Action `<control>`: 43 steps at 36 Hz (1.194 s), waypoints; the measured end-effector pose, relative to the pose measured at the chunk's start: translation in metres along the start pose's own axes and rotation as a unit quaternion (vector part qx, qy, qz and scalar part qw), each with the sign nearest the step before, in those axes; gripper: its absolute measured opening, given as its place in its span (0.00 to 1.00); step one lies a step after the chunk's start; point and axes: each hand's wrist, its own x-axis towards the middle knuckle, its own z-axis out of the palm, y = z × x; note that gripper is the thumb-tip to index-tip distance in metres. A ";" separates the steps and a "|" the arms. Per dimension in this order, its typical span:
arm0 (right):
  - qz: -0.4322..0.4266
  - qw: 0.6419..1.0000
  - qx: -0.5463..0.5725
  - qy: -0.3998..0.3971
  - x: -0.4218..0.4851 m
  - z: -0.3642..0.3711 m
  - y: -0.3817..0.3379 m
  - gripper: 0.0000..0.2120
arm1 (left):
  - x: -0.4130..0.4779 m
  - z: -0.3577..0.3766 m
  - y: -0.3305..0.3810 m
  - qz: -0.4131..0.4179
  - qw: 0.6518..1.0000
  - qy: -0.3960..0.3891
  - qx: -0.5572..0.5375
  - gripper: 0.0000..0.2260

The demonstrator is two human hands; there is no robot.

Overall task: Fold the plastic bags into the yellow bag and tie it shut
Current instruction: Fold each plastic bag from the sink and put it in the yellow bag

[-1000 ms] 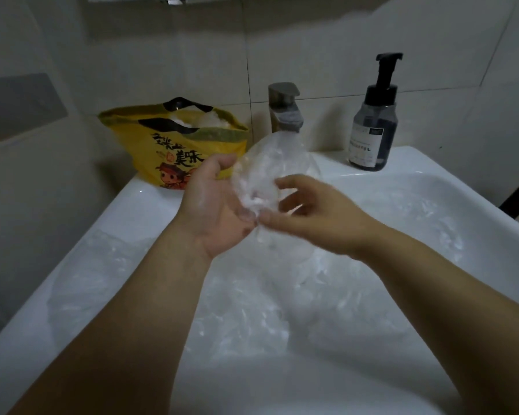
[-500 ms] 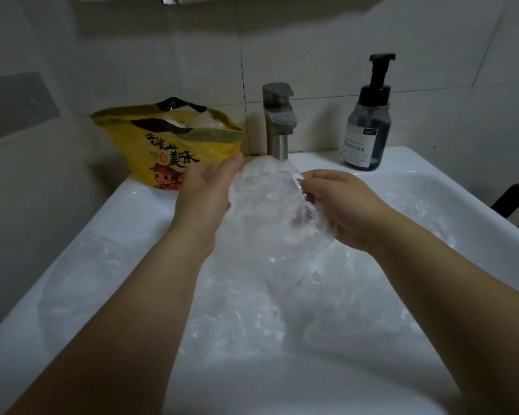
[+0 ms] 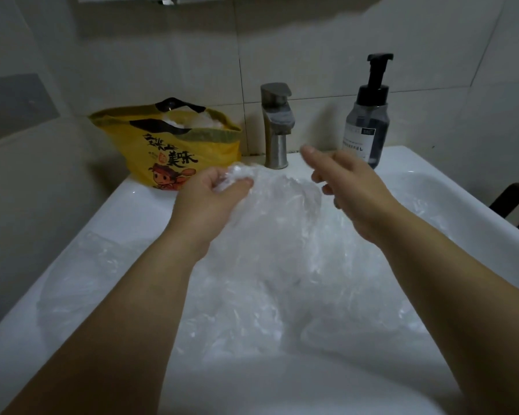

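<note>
A clear plastic bag (image 3: 279, 217) hangs over the sink basin, and my left hand (image 3: 213, 199) pinches its bunched top corner. To the right of the bag, my right hand (image 3: 351, 190) hovers with loosely spread fingers that hold nothing. The yellow bag (image 3: 174, 151) stands open on the sink's back left corner, with white crumpled plastic showing at its mouth. More clear plastic bags (image 3: 252, 310) lie heaped in the basin below my arms.
The white sink (image 3: 138, 211) fills the lower view. A metal tap (image 3: 276, 127) stands at the back centre, with a dark pump bottle (image 3: 367, 121) to its right. Another clear bag (image 3: 81, 277) drapes over the left rim. A dark chair edge (image 3: 516, 202) shows far right.
My right hand has let go of the clear bag and moved up and to the right. My left hand has curled round the bag's top corner, and the bag has sagged lower.
</note>
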 end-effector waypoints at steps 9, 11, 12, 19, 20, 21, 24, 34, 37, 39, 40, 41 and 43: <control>0.093 0.981 -0.095 -0.140 -0.002 0.014 0.011 0.24 | -0.003 0.001 0.006 -0.015 0.998 -0.046 -0.040 0.01; 0.096 0.985 -0.071 -0.127 -0.003 0.012 0.009 0.16 | -0.004 0.000 0.007 -0.025 0.995 -0.068 -0.069 0.03; 0.101 0.987 -0.038 -0.119 -0.004 0.010 0.007 0.13 | -0.004 0.000 0.007 -0.033 0.992 -0.079 -0.091 0.04; 0.102 0.958 0.264 -0.043 -0.007 0.004 -0.007 0.04 | 0.003 -0.008 0.003 -0.104 0.965 -0.165 -0.177 0.31; 0.097 0.953 0.285 -0.039 -0.008 0.003 -0.009 0.05 | 0.003 -0.009 0.003 -0.112 0.962 -0.177 -0.173 0.34; 0.093 0.946 0.309 -0.035 -0.009 0.002 -0.010 0.08 | 0.003 -0.010 0.001 -0.120 0.960 -0.186 -0.170 0.35; 0.083 0.929 0.361 -0.022 -0.011 -0.001 -0.012 0.12 | 0.002 -0.010 0.000 -0.132 0.953 -0.202 -0.180 0.32; 0.122 0.953 0.227 -0.159 0.002 -0.018 -0.002 0.08 | 0.013 -0.029 0.003 -0.143 0.929 -0.166 -0.298 0.16; 0.132 0.934 0.258 -0.209 0.002 -0.020 -0.001 0.11 | 0.014 -0.032 0.001 -0.173 0.903 -0.167 -0.356 0.17; 0.111 0.923 0.306 -0.205 0.001 -0.017 -0.002 0.07 | 0.013 -0.030 0.002 -0.163 0.891 -0.151 -0.397 0.19; 0.101 0.915 0.340 -0.192 0.000 -0.016 -0.003 0.05 | 0.012 -0.028 0.003 -0.154 0.884 -0.150 -0.414 0.21; 0.095 0.905 0.378 -0.174 0.001 -0.013 -0.003 0.08 | 0.010 -0.027 0.004 -0.149 0.879 -0.157 -0.424 0.23; 0.092 0.881 0.438 -0.150 0.002 -0.009 -0.003 0.11 | 0.008 -0.023 0.004 -0.162 0.884 -0.163 -0.408 0.29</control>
